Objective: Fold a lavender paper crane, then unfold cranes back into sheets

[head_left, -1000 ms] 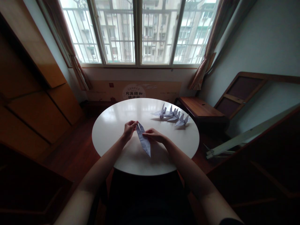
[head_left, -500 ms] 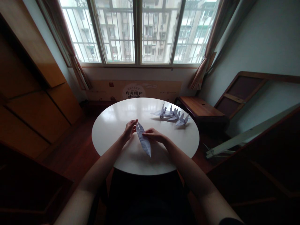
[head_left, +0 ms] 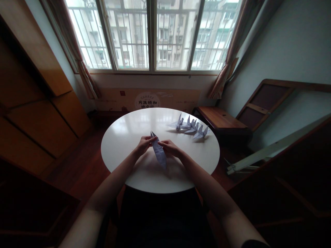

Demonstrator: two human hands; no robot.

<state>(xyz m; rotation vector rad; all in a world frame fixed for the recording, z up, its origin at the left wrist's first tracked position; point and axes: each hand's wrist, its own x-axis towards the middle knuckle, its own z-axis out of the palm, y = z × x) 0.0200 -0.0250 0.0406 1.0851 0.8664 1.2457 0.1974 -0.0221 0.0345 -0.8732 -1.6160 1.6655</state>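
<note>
Folded pale-lilac paper slants, tapering toward each end.

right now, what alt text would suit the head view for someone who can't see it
A person's left hand and right hand hold a narrow, pale piece of folded paper over a white, rounded table. Several folded paper birds stand toward its far right side, and a large window lies beyond.

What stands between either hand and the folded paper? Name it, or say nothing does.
Nothing visible does: the left hand holds the folded paper near its far end, and the right hand holds its right edge. The paper cranes stand apart, farther back and to the right.
</note>
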